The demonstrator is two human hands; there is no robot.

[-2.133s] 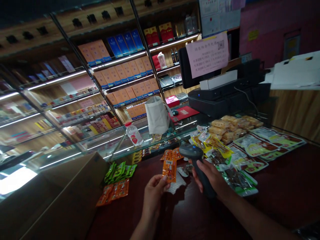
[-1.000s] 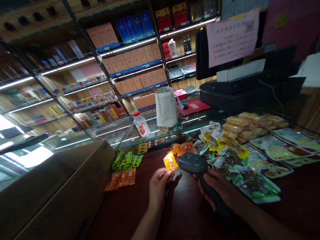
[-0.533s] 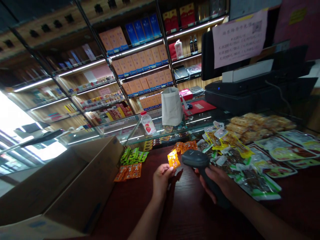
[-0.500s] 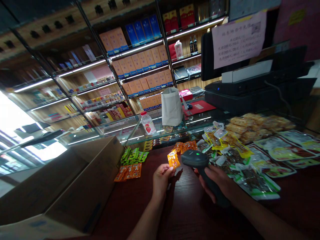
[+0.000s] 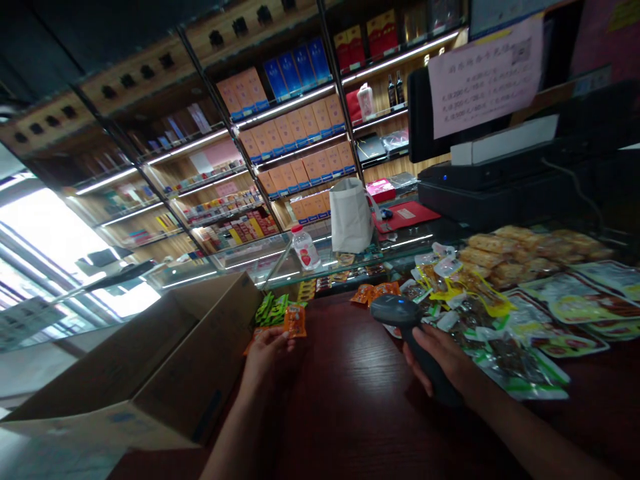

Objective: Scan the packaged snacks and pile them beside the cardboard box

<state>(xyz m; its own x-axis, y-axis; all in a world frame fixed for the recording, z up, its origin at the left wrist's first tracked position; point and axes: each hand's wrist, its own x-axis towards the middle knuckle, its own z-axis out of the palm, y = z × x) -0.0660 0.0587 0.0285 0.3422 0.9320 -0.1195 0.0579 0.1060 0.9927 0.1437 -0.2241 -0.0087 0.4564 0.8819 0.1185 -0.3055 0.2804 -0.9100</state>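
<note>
My left hand [image 5: 267, 347] pinches a small orange snack packet [image 5: 295, 321] by its lower edge, beside the cardboard box. Just behind it lie green snack packets [image 5: 271, 309], and more orange packets are partly covered by the hand. My right hand [image 5: 440, 353] is wrapped round the handle of a dark grey barcode scanner [image 5: 397, 311], whose head points left and shows a blue light. Past the scanner's head lie other orange packets [image 5: 375, 292] near the table's far edge.
An open cardboard box [image 5: 200, 373] stands at the left. Bagged snacks [image 5: 500, 347] and wrapped pastries [image 5: 525, 253] cover the right side. Behind, a glass counter holds a bottle [image 5: 305, 248] and a white bag [image 5: 350, 217]. A monitor [image 5: 419, 117] stands at the back right.
My left hand has moved left with the orange packet, from before the scanner to the packets by the box. The scanner's light has turned from green to blue.
</note>
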